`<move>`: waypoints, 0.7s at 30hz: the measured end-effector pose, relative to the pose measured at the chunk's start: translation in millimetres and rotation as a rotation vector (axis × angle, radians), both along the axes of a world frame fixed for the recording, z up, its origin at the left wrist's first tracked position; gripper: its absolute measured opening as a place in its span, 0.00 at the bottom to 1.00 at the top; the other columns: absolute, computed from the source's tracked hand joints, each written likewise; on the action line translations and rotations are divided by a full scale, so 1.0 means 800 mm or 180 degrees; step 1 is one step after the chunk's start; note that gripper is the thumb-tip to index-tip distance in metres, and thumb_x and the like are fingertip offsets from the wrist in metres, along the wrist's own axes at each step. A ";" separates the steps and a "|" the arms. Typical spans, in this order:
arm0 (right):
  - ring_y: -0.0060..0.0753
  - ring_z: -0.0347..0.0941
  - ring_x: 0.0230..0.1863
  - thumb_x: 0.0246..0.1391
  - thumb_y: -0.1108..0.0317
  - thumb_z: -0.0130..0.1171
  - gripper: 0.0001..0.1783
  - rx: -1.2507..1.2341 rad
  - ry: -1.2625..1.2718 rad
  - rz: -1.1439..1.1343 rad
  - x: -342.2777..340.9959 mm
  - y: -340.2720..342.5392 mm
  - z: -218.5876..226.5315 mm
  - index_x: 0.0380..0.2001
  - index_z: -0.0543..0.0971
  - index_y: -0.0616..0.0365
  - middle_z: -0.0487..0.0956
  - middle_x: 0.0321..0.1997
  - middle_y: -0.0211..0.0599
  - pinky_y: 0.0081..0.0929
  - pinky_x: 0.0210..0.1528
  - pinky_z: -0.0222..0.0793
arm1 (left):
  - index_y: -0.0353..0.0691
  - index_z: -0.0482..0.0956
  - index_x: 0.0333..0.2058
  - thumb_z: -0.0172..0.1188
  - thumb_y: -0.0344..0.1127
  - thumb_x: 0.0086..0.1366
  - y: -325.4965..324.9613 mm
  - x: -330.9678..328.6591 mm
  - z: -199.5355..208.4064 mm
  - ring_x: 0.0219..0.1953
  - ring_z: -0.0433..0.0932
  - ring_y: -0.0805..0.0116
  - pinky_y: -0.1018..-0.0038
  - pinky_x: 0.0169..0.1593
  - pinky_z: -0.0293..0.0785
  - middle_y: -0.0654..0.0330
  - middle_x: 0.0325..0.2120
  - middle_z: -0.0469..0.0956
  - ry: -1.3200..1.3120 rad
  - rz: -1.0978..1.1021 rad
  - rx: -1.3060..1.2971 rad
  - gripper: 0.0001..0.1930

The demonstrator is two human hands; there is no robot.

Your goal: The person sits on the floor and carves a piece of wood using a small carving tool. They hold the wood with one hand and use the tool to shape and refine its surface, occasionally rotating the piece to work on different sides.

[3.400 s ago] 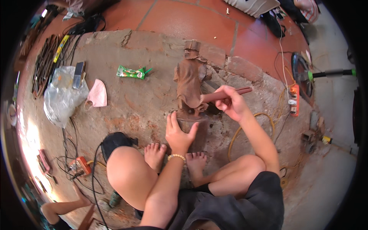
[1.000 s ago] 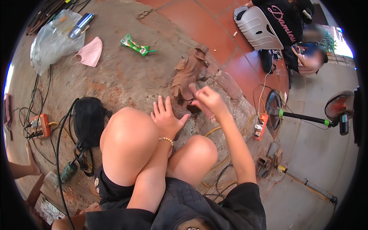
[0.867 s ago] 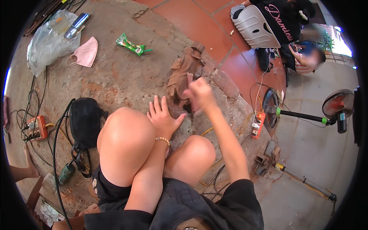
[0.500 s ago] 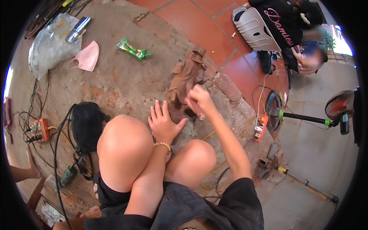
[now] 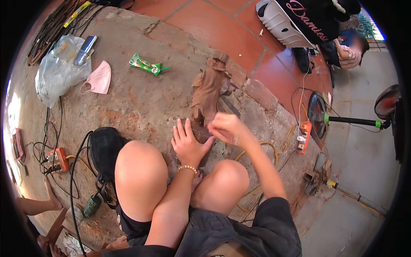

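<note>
A brown carved wooden figure (image 5: 209,88) with draped folds lies on the ground in front of my knees, its narrow end pointing away from me. My left hand (image 5: 189,143) lies flat with its fingers spread at the near end of the figure, by its base, a beaded bracelet on the wrist. Just right of that end is my right hand (image 5: 231,129), its fingers bent and pressed together against the wood's edge. Motion blurs these fingers, and what they hold is too smeared to name.
Left lie a plastic bag (image 5: 60,73), pink mask (image 5: 99,78), green wrapper (image 5: 145,65), black bag (image 5: 105,150) and orange power strip (image 5: 56,160). Another power strip (image 5: 304,138) and a fan (image 5: 317,113) stand right. People sit at far right; another person's limbs show lower left.
My right hand has shifted slightly down and turned; the brownish piece that stuck out below its fist no longer shows clearly. My left hand stays by the figure's base. The whole view has shifted a little.
</note>
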State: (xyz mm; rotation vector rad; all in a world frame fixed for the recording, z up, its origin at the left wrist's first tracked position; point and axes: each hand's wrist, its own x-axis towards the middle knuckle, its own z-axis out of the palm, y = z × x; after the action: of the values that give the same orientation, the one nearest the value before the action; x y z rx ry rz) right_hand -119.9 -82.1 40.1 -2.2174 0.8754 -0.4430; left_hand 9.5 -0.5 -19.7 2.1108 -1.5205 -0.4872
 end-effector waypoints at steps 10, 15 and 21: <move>0.26 0.71 0.26 0.40 0.75 0.59 0.03 0.0551 -0.0338 -0.0836 -0.007 0.017 0.008 0.22 0.76 0.63 0.73 0.26 0.38 0.21 0.26 0.67 | 0.41 0.64 0.48 0.65 0.59 0.32 0.006 -0.002 -0.004 0.49 0.65 0.50 0.58 0.46 0.65 0.49 0.50 0.64 0.0082 -0.0060 -0.0145 0.44; 0.20 0.68 0.22 0.48 0.69 0.55 0.08 0.0709 -0.2121 -0.3198 -0.007 0.115 0.108 0.32 0.74 0.62 0.75 0.31 0.36 0.16 0.24 0.65 | 0.38 0.64 0.47 0.65 0.61 0.34 -0.004 0.039 -0.012 0.48 0.67 0.51 0.63 0.45 0.67 0.49 0.48 0.66 0.0584 -0.0161 -0.0132 0.44; 0.22 0.63 0.18 0.52 0.66 0.51 0.09 -0.0440 -0.3945 -0.3721 0.008 0.273 0.131 0.33 0.70 0.61 0.74 0.32 0.41 0.16 0.21 0.60 | 0.34 0.59 0.50 0.63 0.66 0.33 -0.036 0.074 0.017 0.48 0.67 0.50 0.57 0.48 0.64 0.52 0.48 0.65 0.0790 -0.0656 0.1174 0.51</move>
State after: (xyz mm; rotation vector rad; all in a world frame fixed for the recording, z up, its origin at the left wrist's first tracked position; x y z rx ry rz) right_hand -113.5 136.5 144.6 -0.8484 1.2405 -2.1031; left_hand 69.0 -29.6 -6.2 2.0612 -1.6019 -1.1363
